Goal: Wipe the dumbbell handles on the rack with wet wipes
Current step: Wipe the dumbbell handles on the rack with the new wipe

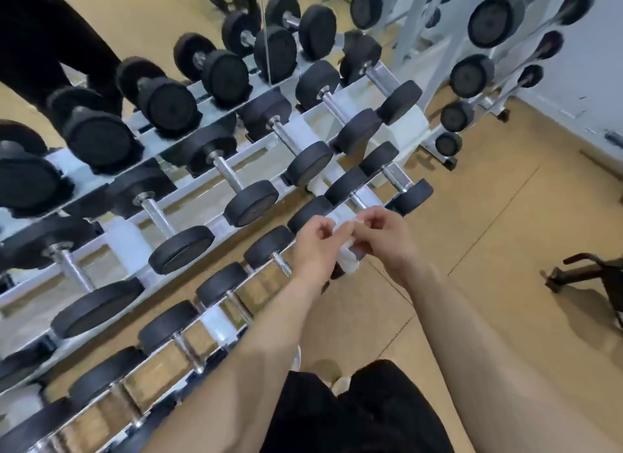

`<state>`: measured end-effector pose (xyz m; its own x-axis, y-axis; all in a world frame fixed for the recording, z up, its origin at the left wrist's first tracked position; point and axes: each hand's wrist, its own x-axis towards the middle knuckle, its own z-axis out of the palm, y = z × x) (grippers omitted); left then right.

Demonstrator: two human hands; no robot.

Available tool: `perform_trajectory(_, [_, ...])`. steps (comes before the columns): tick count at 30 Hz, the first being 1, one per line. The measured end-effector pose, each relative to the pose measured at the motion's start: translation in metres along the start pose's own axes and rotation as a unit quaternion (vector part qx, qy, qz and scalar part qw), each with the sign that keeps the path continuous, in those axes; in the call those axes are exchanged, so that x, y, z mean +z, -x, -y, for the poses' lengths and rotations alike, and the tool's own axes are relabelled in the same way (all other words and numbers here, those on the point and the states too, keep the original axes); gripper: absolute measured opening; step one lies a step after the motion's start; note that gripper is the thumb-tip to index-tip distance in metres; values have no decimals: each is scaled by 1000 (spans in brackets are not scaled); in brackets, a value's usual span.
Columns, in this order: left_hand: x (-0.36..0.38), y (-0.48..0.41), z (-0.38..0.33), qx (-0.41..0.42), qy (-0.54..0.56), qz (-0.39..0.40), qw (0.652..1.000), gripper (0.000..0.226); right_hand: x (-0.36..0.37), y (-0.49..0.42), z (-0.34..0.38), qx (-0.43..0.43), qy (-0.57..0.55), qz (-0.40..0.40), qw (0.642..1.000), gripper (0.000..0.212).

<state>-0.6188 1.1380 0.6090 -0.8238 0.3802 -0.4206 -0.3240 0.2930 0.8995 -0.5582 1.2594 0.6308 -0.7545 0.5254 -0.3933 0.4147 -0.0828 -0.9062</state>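
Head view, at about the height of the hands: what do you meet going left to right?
Dumbbell rack → left hand → wet wipe, pinched between both hands → right hand → bare tan floor → dark equipment frame at the right edge.

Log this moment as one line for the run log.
phase: readying wipe | left hand: on wipe | right hand: on wipe | position: above lower rack | handle contact: none
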Motion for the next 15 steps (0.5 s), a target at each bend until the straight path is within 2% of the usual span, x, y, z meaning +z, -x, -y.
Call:
perform_trajectory(4, [25, -45, -13, -47, 47, -41, 997, 20, -25, -48, 1, 14, -27, 28, 999, 14])
perform_trajectory(8, [48, -75, -21, -9, 7, -158, 987, 6, -42, -100, 2, 22, -5, 48, 999, 6])
perform_trajectory(10, [61, -82, -24, 39, -59, -213, 975, 10, -52, -122, 7, 15, 9, 86, 996, 0])
perform_trajectory(12, [78, -85, -27, 68, -94, -271, 956, 17, -62, -140, 14, 9, 24, 132, 991, 8])
perform_trajectory(15, [108, -87, -40, 51, -66, -304, 949, 22, -78, -160, 29, 30, 24, 186, 982, 18])
